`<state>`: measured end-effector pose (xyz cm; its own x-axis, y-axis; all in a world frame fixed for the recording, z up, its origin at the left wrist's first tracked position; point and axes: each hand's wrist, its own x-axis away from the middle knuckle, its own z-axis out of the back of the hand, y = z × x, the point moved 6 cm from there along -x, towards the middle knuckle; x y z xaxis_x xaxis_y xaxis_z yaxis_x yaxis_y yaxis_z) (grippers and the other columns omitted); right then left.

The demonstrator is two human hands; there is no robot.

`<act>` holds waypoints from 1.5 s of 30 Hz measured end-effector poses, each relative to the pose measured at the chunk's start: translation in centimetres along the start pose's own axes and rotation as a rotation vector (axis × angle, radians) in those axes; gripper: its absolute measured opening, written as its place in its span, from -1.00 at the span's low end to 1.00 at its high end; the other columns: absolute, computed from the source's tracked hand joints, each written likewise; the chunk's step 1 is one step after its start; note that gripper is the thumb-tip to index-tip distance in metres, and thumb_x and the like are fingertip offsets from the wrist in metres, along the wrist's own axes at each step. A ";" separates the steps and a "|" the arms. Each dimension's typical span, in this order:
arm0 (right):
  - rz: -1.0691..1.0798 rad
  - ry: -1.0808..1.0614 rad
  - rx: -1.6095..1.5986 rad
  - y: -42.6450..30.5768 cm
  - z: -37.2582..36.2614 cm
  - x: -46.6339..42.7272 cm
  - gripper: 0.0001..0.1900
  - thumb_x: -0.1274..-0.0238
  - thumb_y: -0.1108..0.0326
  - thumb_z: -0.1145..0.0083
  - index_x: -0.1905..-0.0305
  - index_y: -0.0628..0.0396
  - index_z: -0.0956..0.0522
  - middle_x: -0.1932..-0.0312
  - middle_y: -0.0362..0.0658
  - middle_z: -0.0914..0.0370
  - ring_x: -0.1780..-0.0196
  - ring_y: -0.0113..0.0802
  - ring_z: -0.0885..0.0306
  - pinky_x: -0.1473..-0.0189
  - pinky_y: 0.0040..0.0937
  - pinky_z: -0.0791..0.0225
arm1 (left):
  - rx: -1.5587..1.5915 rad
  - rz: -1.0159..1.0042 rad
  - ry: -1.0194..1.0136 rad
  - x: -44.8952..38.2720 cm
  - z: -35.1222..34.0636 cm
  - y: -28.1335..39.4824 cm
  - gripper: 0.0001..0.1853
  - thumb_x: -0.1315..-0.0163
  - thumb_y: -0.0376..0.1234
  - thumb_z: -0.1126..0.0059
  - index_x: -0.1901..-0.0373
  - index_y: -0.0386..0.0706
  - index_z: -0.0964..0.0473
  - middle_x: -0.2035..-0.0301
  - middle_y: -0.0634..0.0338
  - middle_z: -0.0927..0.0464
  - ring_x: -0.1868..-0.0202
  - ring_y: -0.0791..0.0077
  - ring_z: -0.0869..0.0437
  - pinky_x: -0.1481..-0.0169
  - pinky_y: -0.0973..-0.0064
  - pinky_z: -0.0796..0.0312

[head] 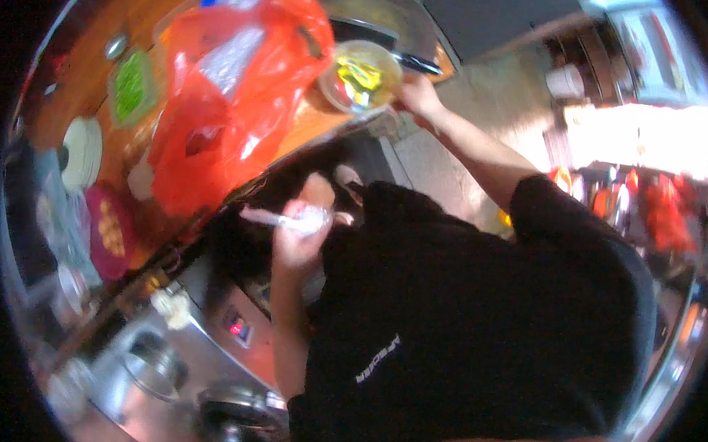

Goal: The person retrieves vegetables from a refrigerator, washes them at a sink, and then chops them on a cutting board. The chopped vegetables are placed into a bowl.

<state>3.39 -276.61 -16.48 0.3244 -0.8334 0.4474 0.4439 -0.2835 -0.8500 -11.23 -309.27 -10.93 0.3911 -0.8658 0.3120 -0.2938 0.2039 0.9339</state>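
My left hand (302, 240) is raised in front of my body, closed around a whitish crumpled item (307, 220) with a pale strip sticking out to the left; blur hides what it is. At the table's edge my right hand (418, 95) grips the rim of a round translucent plastic tub (360, 77), which holds yellow and red packets. A large red plastic bag (227, 120) lies on the wooden table just left of the tub. Behind the tub is a dark blade-like object with a black handle (418, 62), perhaps a knife.
A container of chopped greens (130, 88), a stack of white lids or plates (82, 153) and a purple-red plate (107, 229) with round pale pieces stand on the table. Metal pots (154, 368) are on a steel surface at lower left. Goods hang at the far right.
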 end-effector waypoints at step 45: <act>0.767 -0.479 0.443 -17.4 -1.3 -19.1 -0.55 -0.11 0.19 -0.42 -0.11 0.03 -0.58 0.02 -0.09 -0.68 -0.06 -0.21 -0.65 -0.14 -0.27 -0.47 | -0.537 0.171 -0.026 -11.7 -4.7 2.8 -0.69 -0.21 -0.30 -0.31 0.09 -0.27 -0.52 0.14 -0.04 -0.58 0.05 0.10 -0.62 -0.06 0.25 -0.41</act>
<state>-11.66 -256.37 -10.57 0.9111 -0.4112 -0.0298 0.2136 0.5325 -0.8190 -12.55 -296.42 -11.12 0.3532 -0.8094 0.4691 0.1364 0.5406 0.8301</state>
